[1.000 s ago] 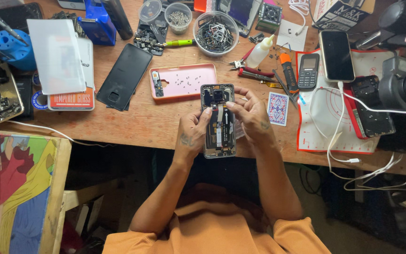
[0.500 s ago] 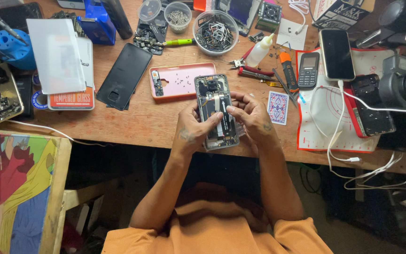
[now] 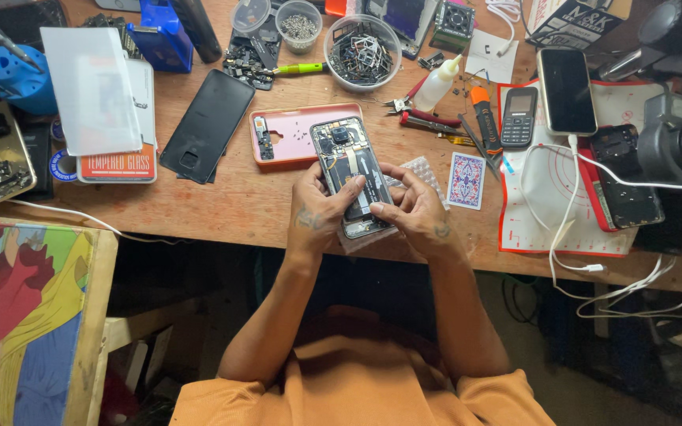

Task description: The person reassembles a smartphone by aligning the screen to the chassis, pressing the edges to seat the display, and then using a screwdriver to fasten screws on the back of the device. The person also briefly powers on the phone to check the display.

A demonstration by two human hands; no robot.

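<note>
We hold the opened phone (image 3: 353, 177) at the near edge of the tabletop (image 3: 222, 201), our left hand (image 3: 319, 207) clasped along its left side and our right hand (image 3: 414, 211) on its lower right, both thumbs pressing onto the exposed insides. We judge the step to be seating or freeing a part in the lower half; the next move likely calls for a light, steady push, since the board looks delicate. The pink case (image 3: 294, 134) lies just behind, the card (image 3: 467, 180) to the right, pliers (image 3: 416, 118) beyond. Open room is mainly the bare wood to the left, toward the black cover (image 3: 207, 126).
</note>
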